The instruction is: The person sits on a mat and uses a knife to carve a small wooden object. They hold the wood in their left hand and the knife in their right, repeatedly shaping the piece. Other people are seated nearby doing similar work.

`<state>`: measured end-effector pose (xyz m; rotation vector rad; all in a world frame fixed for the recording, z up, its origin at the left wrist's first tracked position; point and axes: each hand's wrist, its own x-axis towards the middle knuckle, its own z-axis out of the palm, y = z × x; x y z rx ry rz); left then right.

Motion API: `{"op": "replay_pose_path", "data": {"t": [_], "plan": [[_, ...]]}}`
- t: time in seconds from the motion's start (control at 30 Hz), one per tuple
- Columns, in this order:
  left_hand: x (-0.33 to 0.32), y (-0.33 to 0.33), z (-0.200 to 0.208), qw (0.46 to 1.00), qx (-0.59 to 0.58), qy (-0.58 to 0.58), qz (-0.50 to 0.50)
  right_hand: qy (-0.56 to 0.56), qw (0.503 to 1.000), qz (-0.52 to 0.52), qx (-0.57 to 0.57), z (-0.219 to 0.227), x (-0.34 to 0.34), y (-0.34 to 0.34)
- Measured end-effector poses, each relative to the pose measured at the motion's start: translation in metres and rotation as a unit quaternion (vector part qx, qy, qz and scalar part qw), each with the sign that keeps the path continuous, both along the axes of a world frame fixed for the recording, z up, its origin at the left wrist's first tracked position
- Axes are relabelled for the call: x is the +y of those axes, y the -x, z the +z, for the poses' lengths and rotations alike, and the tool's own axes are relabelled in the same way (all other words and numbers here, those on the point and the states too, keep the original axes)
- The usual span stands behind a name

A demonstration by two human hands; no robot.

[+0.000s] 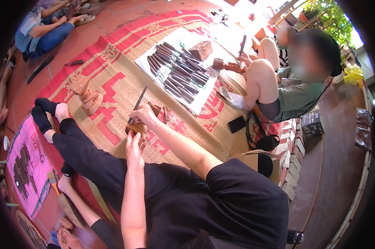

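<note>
My left hand (135, 150) is wrapped round the lower side of a small brown wood carving (136, 129), held above my lap. In my right hand (145, 115) is a long, dark, flat tool (141, 98) like a file, its thin end pointing up and away. The right fingers rest close over the carving. Where tool and carving meet is hidden by those fingers. Just beyond my right hand is a darker brown wood piece (155, 108), partly covered by the hand.
Beyond lies a white sheet (144, 60) with rows of dark-handled tools (181, 68) and a wood block (201, 50). On the woven mat (125, 50) stands a wood figure (90, 102). A co-worker (299, 79) sits right, near a phone (237, 124). Left is a pink cloth (31, 137) with tools.
</note>
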<state>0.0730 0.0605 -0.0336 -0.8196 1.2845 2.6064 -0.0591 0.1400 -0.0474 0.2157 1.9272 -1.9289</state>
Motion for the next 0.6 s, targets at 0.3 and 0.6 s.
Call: {"op": "replay_pose_path", "data": {"t": [0.3,0.6], "plan": [[0.003,0.001,0.004,1.000,-0.009,-0.016,0.010,-0.087,0.996,0.010,0.011,-0.021,0.003,0.012],[0.002,0.000,0.005,1.000,-0.011,-0.009,0.012,-0.053,0.998,0.009,0.040,-0.008,-0.004,0.007]]}}
